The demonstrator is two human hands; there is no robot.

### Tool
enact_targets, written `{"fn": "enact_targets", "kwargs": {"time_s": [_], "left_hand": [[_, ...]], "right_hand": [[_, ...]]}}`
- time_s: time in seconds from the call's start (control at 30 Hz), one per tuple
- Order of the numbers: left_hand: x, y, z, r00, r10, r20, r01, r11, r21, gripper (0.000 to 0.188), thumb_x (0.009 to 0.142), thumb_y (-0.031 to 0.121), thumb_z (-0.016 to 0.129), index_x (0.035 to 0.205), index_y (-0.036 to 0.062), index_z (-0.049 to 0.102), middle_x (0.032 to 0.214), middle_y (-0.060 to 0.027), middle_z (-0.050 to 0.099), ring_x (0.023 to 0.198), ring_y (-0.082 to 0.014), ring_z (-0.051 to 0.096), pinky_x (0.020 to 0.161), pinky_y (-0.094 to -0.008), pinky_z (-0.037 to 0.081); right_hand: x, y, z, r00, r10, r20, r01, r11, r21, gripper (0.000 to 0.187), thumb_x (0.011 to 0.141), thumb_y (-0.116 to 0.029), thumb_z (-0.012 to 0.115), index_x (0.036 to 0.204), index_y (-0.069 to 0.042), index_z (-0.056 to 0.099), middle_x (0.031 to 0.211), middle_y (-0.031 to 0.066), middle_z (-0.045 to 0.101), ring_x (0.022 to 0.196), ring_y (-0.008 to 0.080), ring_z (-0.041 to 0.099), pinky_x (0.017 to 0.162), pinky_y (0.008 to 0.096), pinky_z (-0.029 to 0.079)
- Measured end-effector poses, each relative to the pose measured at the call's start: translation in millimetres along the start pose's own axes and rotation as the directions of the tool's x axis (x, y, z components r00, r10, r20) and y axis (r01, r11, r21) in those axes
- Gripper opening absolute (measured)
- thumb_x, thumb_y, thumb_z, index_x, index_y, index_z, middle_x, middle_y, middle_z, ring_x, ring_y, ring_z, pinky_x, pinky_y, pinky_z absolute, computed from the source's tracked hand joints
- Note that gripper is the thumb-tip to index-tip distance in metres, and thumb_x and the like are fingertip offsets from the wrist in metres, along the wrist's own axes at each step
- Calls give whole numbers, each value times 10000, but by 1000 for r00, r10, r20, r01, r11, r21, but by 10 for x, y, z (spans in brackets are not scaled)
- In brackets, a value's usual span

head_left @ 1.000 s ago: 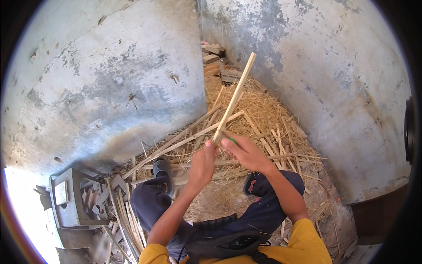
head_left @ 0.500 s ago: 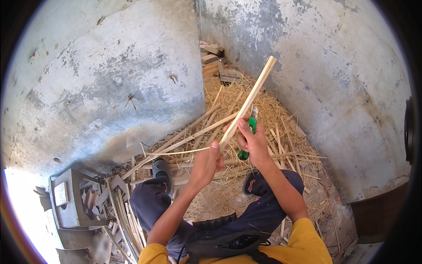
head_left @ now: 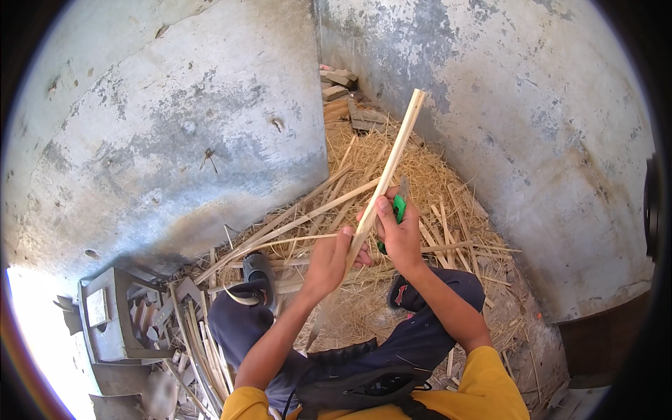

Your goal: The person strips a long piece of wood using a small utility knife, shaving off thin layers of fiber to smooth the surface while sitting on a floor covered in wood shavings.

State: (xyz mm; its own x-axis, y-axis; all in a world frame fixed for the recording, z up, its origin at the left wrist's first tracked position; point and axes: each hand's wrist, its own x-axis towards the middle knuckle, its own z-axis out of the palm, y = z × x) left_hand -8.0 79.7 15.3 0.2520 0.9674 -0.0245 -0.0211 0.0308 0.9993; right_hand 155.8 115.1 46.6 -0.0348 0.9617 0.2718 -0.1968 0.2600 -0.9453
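Head: green knife (head_left: 399, 208); illegible red marking (head_left: 400, 295)

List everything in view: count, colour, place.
held strip: one, pale yellow, centre
knife: one, green-handled, right of strip
loose strips: many, tan, floor
shavings: uncountable heap, tan, floor
blocks: several, grey-brown, far corner
walls: two, weathered grey-white, left and right
box-like frame: one, grey, lower left
panel: one, dark brown, lower right
shoes: two, dark, floor
trousers: one pair, navy, bottom centre
sleeves: two, yellow, bottom edge
left hand: one, bare, gripping strip
right hand: one, bare, holding knife
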Motion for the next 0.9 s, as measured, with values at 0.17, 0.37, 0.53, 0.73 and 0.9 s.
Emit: {"fn": "enact_targets", "kwargs": {"time_s": [0.17,0.37,0.53,0.73,0.9], "left_hand": [[-3,3,14,1000,-18,26,20,994,-103,632,1176,386,295,1018,-97,670,762,-166,724,711,-226,746,674,-332,624],[43,-28,-104,985,-169,22,170,973,-156,654,1163,460,311,996,-72,654,711,-178,702,672,-265,748,630,-359,635],[107,9,-120,960,-270,69,279,924,-261,905,1119,630,163,1194,-126,656,956,-258,738,915,-327,761,847,-414,626],[139,-375,-326,929,-337,150,246,870,428,1089,1041,772,58,1435,-127,530,1314,-294,678,1289,-391,628,1140,-451,448],[90,-467,-406,827,-404,391,159,835,527,949,1051,739,259,1480,-64,526,1378,-280,654,1335,-392,597,1158,-450,432]], "right_hand": [[-31,2,-32,999,-22,40,21,1000,11,226,1123,-274,567,1115,-49,581,883,67,763,577,6,437,531,204,348],[-135,-61,39,996,-16,83,16,1000,9,234,1123,-280,570,1112,-49,601,920,61,758,631,10,485,556,212,377],[-130,-67,63,999,-31,18,30,998,63,256,1108,-302,600,1107,-47,627,897,53,763,620,4,491,546,215,377],[0,-70,-99,996,-43,-79,43,999,-2,253,1097,-304,618,1115,-52,644,856,59,774,529,0,439,502,203,358],[139,-138,-244,974,-89,-207,115,987,117,220,1094,-287,619,1054,-72,629,847,106,771,467,-3,375,423,207,290]]}}
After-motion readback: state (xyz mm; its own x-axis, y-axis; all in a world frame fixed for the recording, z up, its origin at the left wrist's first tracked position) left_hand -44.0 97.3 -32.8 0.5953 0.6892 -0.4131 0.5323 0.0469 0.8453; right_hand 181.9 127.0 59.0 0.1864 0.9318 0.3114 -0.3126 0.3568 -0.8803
